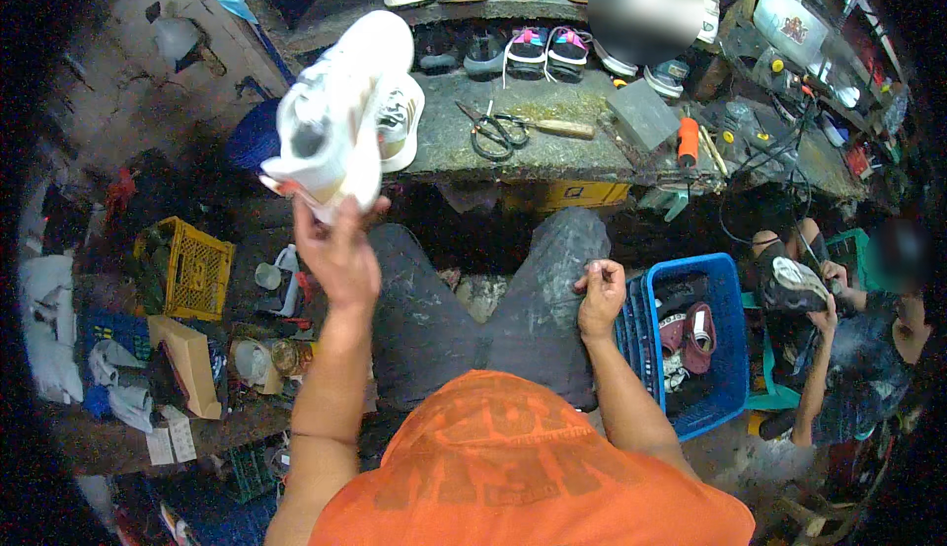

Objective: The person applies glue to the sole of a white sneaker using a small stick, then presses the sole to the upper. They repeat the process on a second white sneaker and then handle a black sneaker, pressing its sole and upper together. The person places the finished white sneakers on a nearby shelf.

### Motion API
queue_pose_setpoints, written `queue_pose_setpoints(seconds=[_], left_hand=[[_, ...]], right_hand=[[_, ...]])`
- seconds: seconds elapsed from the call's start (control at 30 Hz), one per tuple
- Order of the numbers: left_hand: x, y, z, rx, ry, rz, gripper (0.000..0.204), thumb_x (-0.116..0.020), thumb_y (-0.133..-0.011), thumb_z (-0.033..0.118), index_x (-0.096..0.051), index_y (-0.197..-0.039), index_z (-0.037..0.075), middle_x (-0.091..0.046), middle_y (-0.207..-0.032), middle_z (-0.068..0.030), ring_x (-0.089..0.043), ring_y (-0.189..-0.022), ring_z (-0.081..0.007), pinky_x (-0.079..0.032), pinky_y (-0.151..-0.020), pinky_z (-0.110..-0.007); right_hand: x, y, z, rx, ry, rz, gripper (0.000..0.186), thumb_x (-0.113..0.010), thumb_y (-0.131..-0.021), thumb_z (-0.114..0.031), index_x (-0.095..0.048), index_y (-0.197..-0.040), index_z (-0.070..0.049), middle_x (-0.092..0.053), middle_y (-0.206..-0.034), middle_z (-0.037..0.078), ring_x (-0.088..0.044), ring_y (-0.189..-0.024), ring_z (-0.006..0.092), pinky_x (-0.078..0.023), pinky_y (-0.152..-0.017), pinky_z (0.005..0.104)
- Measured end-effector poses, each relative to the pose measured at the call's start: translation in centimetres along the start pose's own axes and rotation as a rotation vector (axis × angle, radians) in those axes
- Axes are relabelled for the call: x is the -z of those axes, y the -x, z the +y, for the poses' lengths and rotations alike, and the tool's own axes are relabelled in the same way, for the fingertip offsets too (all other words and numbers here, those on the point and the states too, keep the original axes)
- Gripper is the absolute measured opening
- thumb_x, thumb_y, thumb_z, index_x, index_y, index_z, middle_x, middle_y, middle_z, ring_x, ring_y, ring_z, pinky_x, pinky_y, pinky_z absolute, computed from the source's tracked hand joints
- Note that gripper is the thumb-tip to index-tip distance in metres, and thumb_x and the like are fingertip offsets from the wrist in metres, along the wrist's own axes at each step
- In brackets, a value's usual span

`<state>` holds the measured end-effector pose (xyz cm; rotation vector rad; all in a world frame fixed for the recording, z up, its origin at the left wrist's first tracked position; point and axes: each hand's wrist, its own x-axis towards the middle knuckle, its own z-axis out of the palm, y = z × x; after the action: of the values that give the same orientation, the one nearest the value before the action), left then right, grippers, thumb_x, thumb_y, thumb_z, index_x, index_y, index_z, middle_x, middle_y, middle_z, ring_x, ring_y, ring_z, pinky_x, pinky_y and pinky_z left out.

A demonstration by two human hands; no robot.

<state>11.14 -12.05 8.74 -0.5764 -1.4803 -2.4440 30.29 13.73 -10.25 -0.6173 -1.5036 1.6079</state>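
Note:
My left hand (340,255) grips a white sneaker (340,82) at its heel end, lifted at the left end of the workbench. The shoe is slightly blurred, its toe pointing away from me. Close behind it on the right is a second white sneaker (400,122) with dark stripes, partly covered by the first. My right hand (602,294) rests by my right knee with its fingers curled in and nothing visible in them. Farther off on the bench lie black-handled scissors (493,137) and a tool with a wooden handle (564,128).
A grey block (643,115) and an orange cylinder (688,142) sit on the bench's right part. Dark sneakers with pink tongues (546,53) stand at the back. Right of me, a blue basket (740,349) holds maroon shoes (698,337). A co-worker (858,368) holds a shoe at far right.

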Motion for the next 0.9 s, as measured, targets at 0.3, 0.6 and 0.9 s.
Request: queue_pose_setpoints(seconds=[0.3, 0.6, 0.9], left_hand=[[-0.7, -25.2, -6.2, 0.104, 0.070, 0.225, 0.039, -0.071, -0.094, 0.007, -0.054, -0.129, 0.000, -0.068, -0.110, -0.0127, -0.071, -0.088, -0.0250, -0.063, -0.070, -0.040], [1.8, -39.7, -17.2, 0.066, 0.090, 0.469, 0.072, -0.062, -0.087, -0.017, -0.030, -0.149, 0.000, -0.051, -0.138, -0.0244, -0.066, -0.112, -0.0387, -0.063, -0.093, -0.053], [1.0, -14.2, -11.7, -0.004, 0.191, -0.006, 0.038, -0.064, -0.101, 0.007, -0.048, -0.132, -0.005, -0.060, -0.123, -0.0170, -0.067, -0.109, -0.0343, -0.059, -0.095, -0.045]], right_hand=[[0.5, -0.1, 0.7, -0.136, -0.064, 0.027, 0.022, -0.058, -0.107, -0.025, -0.060, -0.101, -0.004, -0.062, -0.087, 0.004, -0.059, -0.067, 0.0101, -0.052, -0.063, 0.0259], [0.5, 0.2, 0.1, -0.089, -0.125, 0.112, 0.019, -0.074, -0.095, -0.005, -0.057, -0.102, -0.007, -0.059, -0.087, 0.001, -0.058, -0.068, 0.0086, -0.052, -0.060, 0.0243], [0.4, 0.2, 0.8, -0.083, -0.031, 0.119, 0.022, -0.062, -0.106, -0.022, -0.054, -0.092, -0.007, -0.058, -0.076, 0.003, -0.056, -0.063, 0.0095, -0.050, -0.060, 0.0258]])
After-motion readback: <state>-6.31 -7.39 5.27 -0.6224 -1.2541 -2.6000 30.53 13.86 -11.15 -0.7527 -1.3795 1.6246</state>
